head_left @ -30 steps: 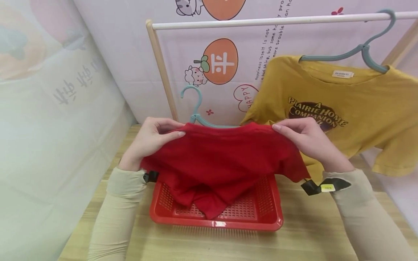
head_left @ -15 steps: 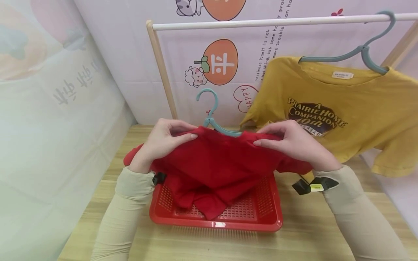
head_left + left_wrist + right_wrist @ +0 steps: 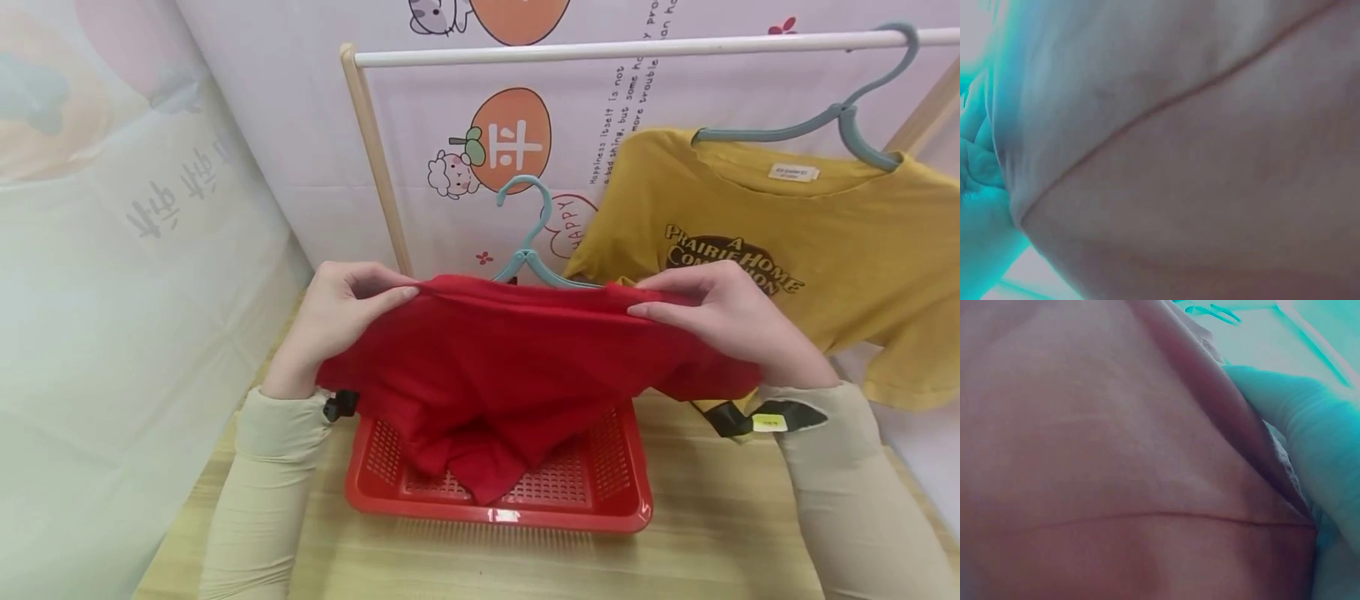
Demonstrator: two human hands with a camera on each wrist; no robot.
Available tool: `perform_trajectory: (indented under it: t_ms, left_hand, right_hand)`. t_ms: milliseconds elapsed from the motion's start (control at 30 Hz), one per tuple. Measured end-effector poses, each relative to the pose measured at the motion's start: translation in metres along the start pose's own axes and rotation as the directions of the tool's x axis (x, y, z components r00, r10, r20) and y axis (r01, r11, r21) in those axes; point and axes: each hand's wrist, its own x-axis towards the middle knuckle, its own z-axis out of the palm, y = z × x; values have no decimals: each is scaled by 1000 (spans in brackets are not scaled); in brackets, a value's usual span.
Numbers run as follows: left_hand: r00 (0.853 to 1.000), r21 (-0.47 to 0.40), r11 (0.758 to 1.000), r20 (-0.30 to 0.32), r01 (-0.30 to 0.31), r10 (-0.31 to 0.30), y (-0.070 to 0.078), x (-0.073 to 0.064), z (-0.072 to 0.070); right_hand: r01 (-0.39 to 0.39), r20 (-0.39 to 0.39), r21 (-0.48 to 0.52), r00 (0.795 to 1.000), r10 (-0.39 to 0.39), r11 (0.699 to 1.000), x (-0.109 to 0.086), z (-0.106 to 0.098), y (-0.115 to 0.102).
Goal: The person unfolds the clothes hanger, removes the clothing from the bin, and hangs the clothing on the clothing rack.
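A red T-shirt (image 3: 517, 358) is stretched between the two hands, its lower part drooping into a red plastic basket (image 3: 585, 521). At the left end of its upper edge, the left hand (image 3: 326, 321) pinches the cloth between thumb and fingers. The right hand (image 3: 731, 325) pinches the opposite end the same way. Behind the upper edge a light-blue hanger (image 3: 527, 258) shows its hook and the tops of its arms; the shirt hides the rest. Cloth fills most of both wrist views, with the left hand (image 3: 982, 165) at one border and the right thumb (image 3: 1297, 412) at the other.
A yellow T-shirt (image 3: 727, 200) hangs on another blue hanger (image 3: 795, 129) from the white rail (image 3: 570, 53) of a rack, at the right. The basket stands on a wooden table (image 3: 450, 567). A printed cloth backdrop (image 3: 315, 167) encloses the back and left.
The hands came closer together, then spread wider apart, drawing the shirt's upper edge straighter. The hanger's hook shifted steadily to the right and now stands higher.
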Motion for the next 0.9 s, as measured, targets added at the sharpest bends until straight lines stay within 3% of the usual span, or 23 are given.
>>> perform_trajectory:
  t_ms: [133, 333, 433, 600, 700, 800, 900]
  left_hand:
    - [998, -7, 999, 38, 45, -45, -5, -2, -4]
    - [997, -13, 997, -14, 81, -81, -13, -6, -8]
    - [998, -26, 998, -40, 52, -53, -14, -6, -7]
    - [990, -52, 997, -134, -50, 42, -20, -9, -8]
    - [985, -57, 996, -161, -64, 54, -24, -11, -11]
    - [990, -67, 998, -140, -18, 9, -25, -12, -11]
    - [997, -73, 997, -79, 21, -27, -23, -9, -6]
  right_hand:
    - [-31, -6, -3, 999, 31, 1000, -2, -6, 2]
    - [-66, -36, -19, 997, 65, 998, -6, -20, 4]
    - [-75, -46, -40, 996, 73, 996, -7, -25, 5]
    - [-112, -86, -43, 990, 108, 993, -10, -39, 6]
    - [-133, -107, -35, 986, 129, 991, -12, -47, 6]
    - [-135, -104, -46, 986, 130, 990, -11, -50, 6]
    - [-116, -79, -61, 991, 111, 991, -9, -46, 6]
